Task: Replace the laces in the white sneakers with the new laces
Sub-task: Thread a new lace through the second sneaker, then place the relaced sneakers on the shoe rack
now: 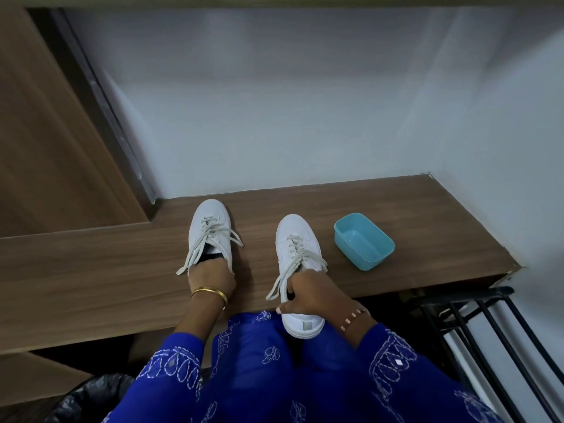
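Note:
Two white sneakers stand toes-away on a wooden shelf (427, 221). The left sneaker (209, 222) has off-white laces hanging loose over its sides. My left hand (211, 279) grips its heel opening, fingers curled over the collar. The right sneaker (297, 239) sits nearer me, its heel (303, 323) overhanging the shelf's front edge. My right hand (308, 293) grips its collar, with the thumb on the heel side. Its laces also trail loose. No separate new laces are visible.
An empty teal plastic box (363, 241) stands right of the right sneaker. A white wall runs behind the shelf, a wooden door (45, 132) at left. A black metal rack (488, 331) sits below right, a black bin bag (91, 395) at lower left.

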